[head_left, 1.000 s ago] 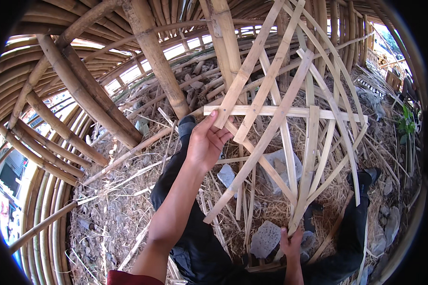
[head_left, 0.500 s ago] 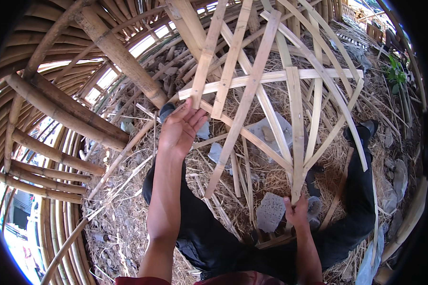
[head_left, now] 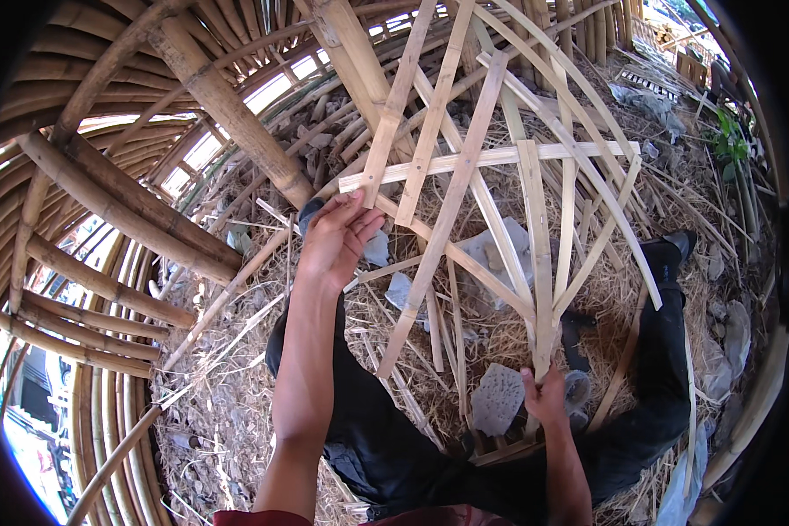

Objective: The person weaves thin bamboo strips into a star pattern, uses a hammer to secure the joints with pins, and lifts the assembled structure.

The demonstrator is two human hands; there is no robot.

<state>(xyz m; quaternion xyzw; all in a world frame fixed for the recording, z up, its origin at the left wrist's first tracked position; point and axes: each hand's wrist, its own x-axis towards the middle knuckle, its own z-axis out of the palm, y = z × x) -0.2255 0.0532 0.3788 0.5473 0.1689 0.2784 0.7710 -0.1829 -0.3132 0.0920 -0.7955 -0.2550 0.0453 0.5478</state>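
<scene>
— Gripping anything with the left hand (head_left: pixel 331 235)?

— Yes: pinching, thumb against forefinger, the left end of a pale, fan-shaped lattice of flat bamboo strips (head_left: pixel 467 160), right by the lower tip of a slanting tan strip (head_left: pixel 387 136). Other fingers loosely bent below.

— And with the right hand (head_left: pixel 548 393)?

— Closed around the lattice's narrow lower end, where several strips converge.

— Located where, as a whole?

— Held up in front of the body, fanning upward from the right hand, over brown, straw-littered ground (head_left: pixel 237 421), with black-trousered legs (head_left: pixel 662 351) spread to either side.

— Anything near the right hand?

— Just to the left, a flat, grey, pitted slab (head_left: pixel 498 399); just to the right, a translucent round container (head_left: pixel 577 386).

— And farther off?

— Thick, round, tan bamboo poles (head_left: pixel 228 105) at upper left; at far right, a green leafy plant (head_left: pixel 728 136).
</scene>
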